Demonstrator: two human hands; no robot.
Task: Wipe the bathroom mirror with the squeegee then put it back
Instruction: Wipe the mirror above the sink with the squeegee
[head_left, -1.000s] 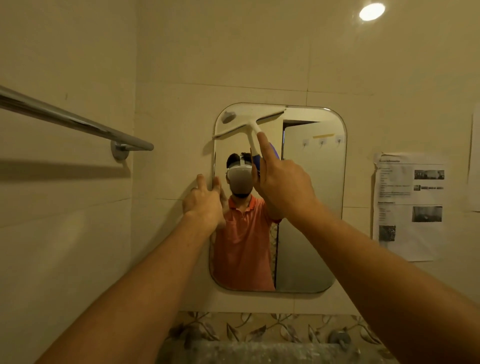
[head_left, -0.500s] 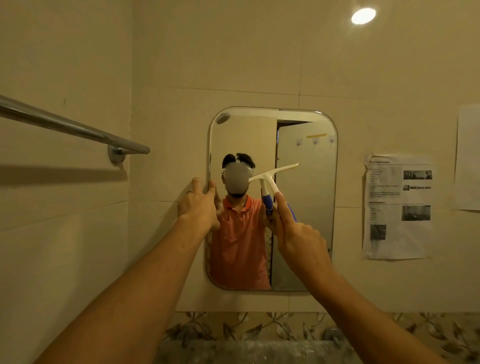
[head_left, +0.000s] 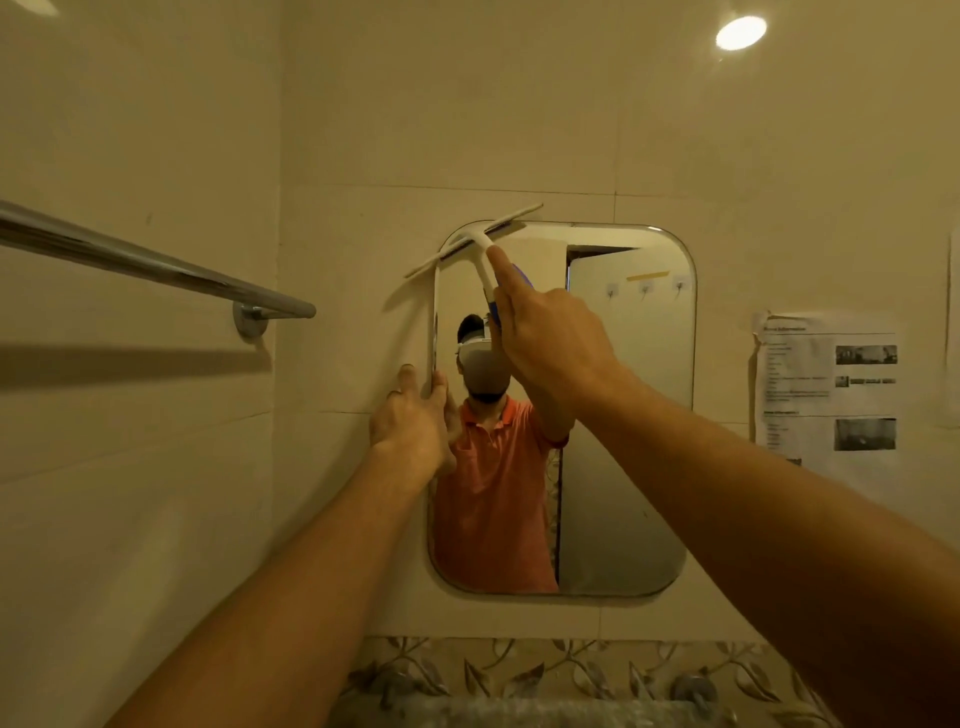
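Seemingly to start a stroke from the very top, the right hand (head_left: 550, 338) clamps the blue handle of the white T-shaped plastic squeegee (head_left: 475, 241), index finger laid straight along its neck for pressure. The blade sits tilted across the top-left corner of the rounded frameless glass mirror (head_left: 623, 467), overhanging the tile. The left hand (head_left: 415, 415) pinches the mirror's left edge, probably steadying it. Fingers hide most of the handle. Whether rubber meets glass is unclear, and no storage spot shows.
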